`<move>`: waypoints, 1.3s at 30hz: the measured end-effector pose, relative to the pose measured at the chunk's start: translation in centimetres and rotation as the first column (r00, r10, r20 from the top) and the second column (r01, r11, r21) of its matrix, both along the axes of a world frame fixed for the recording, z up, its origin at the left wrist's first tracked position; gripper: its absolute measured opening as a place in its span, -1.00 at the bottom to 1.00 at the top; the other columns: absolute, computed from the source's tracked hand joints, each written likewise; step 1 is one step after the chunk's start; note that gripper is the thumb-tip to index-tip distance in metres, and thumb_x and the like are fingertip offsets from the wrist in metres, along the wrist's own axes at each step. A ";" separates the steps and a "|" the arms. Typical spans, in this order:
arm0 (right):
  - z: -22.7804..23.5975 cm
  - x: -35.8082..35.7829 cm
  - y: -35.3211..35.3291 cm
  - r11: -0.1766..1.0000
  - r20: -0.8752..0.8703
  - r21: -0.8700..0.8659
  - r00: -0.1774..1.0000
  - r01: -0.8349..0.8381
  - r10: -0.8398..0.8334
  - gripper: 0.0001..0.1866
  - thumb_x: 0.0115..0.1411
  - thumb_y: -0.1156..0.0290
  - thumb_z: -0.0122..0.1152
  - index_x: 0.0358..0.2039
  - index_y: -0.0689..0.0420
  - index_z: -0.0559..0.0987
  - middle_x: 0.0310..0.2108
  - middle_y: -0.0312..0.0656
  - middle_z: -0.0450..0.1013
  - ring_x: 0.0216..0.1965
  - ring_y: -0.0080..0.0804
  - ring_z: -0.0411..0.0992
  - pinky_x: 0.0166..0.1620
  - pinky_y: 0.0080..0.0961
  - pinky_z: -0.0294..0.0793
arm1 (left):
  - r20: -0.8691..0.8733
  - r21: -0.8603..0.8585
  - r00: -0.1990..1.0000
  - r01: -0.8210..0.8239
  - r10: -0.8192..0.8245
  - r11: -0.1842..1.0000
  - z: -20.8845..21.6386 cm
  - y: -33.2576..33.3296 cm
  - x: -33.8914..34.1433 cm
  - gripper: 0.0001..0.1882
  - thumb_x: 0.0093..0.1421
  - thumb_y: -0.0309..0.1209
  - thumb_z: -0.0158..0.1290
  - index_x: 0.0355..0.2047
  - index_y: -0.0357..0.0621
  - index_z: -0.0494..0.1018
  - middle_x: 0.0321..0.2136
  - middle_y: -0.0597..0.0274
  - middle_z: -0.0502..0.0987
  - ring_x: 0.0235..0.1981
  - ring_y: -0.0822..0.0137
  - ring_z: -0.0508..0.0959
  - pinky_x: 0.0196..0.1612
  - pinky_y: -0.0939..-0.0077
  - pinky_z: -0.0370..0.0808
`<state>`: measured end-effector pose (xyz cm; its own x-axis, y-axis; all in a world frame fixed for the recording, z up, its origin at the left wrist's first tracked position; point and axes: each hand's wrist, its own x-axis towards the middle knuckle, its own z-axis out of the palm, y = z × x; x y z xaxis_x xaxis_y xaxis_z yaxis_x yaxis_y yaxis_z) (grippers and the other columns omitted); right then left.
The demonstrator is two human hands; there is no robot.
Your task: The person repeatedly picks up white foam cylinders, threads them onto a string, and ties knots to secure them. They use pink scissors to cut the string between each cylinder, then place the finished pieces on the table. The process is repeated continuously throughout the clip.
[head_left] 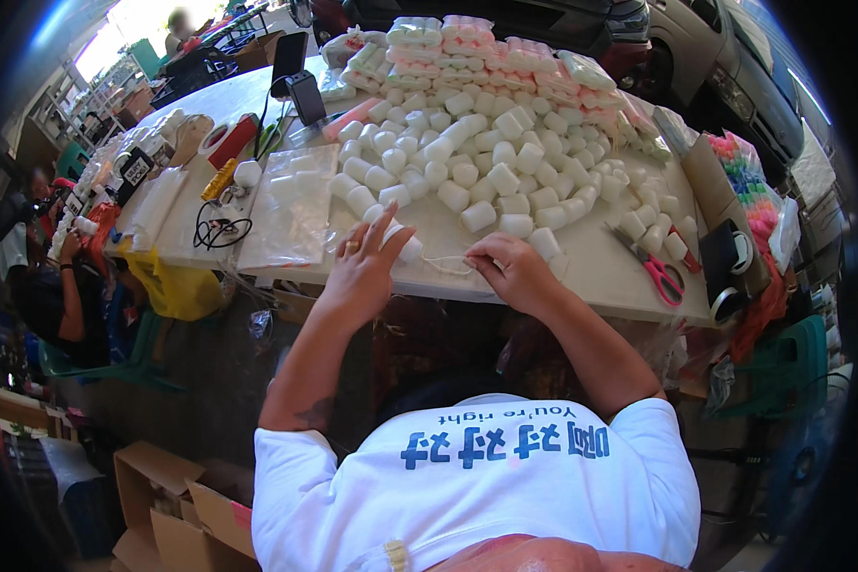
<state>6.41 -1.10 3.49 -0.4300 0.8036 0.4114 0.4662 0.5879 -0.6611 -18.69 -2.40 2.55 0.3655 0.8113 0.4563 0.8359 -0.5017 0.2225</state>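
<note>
My left hand [367,253] is spread over a short row of white cylinders near the table's front edge, fingers apart. One small white cylinder [411,250] shows beside its thumb; whether my palm touches those beneath is hidden. To the right, my right hand [513,272] pinches a thin white string [445,260] between thumb and fingertips. The string runs slack toward the cylinder by my left hand. A large heap of the same white cylinders [505,179], which look like thread spools, lies just beyond both hands.
Filled clear bags [467,48] are stacked behind the heap. Pink-handled scissors [664,279] lie at right, near an open carton [725,186]. Clear plastic bags [281,234], a black cable [221,229] and a phone on a stand [289,62] are at left. Another person sits far left.
</note>
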 end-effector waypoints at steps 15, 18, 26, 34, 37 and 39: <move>-0.2 21.9 -4.6 0.600 0.303 0.307 0.522 0.739 -0.797 -0.69 0.16 0.46 0.16 -0.06 0.15 0.53 -0.11 -0.04 0.47 -0.02 -0.07 0.39 0.06 -0.20 0.34 | 0.517 -0.012 0.823 0.284 -0.237 0.959 3.4 0.2 3.4 -0.53 0.00 -0.47 0.24 -0.05 -0.03 0.38 -0.10 0.06 0.41 -0.02 0.01 0.41 0.02 0.20 0.39; -2.3 27.4 -5.7 0.491 0.446 0.336 0.324 0.804 -0.834 -0.65 0.13 0.47 0.16 -0.03 0.16 0.51 -0.10 -0.03 0.46 0.00 -0.05 0.38 0.06 -0.20 0.35 | 0.534 0.083 0.803 0.260 -0.263 0.962 2.8 0.4 4.7 -0.55 0.01 -0.52 0.21 -0.07 -0.09 0.35 -0.11 0.05 0.39 -0.06 -0.02 0.42 0.03 0.24 0.38; -0.9 30.2 -5.4 0.708 0.618 0.085 0.521 0.701 -0.589 -0.59 0.02 0.52 0.20 -0.05 0.19 0.51 -0.11 0.05 0.46 -0.06 0.01 0.41 0.03 -0.20 0.38 | 0.794 -0.042 0.570 0.396 -0.210 0.917 -1.2 1.8 6.0 -0.54 0.16 -0.51 0.09 0.03 -0.08 0.18 -0.13 0.13 0.34 -0.16 0.31 0.40 -0.13 0.41 0.41; 3.9 25.3 -5.6 0.709 0.778 -0.103 0.501 0.698 -0.380 -0.48 -0.13 0.48 0.32 -0.07 0.24 0.50 -0.19 0.10 0.50 -0.14 -0.03 0.49 -0.05 -0.28 0.46 | 0.767 -0.097 0.620 0.363 -0.163 0.927 -0.8 1.3 6.3 -0.47 0.15 -0.51 0.11 0.11 -0.08 0.17 -0.09 0.17 0.35 -0.08 0.33 0.40 -0.26 0.49 0.47; 3.5 25.2 -6.2 0.742 0.848 -0.140 0.466 0.655 -0.251 -0.45 -0.13 0.47 0.33 -0.04 0.22 0.47 -0.21 0.07 0.50 -0.21 -0.04 0.50 -0.10 -0.27 0.48 | 0.739 -0.035 0.644 0.331 -0.198 0.943 -0.8 1.5 6.1 -0.48 0.12 -0.53 0.13 0.09 -0.08 0.22 -0.08 0.14 0.35 -0.04 0.26 0.40 -0.17 0.40 0.46; 3.4 25.7 -6.3 0.707 0.856 -0.206 0.475 0.676 -0.205 -0.37 -0.15 0.46 0.35 0.03 0.20 0.44 -0.23 0.03 0.50 -0.25 -0.09 0.51 -0.11 -0.31 0.50 | 0.697 0.061 0.672 0.295 -0.252 0.954 -1.0 1.8 6.1 -0.52 0.10 -0.53 0.15 0.03 -0.09 0.28 -0.08 0.09 0.36 -0.03 0.19 0.40 -0.11 0.34 0.45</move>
<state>32.06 -7.41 6.91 0.1078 0.9348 -0.3384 0.9912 -0.1272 -0.0357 -12.58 -0.61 1.57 0.1742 0.7564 0.6305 0.2624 -0.6528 0.7106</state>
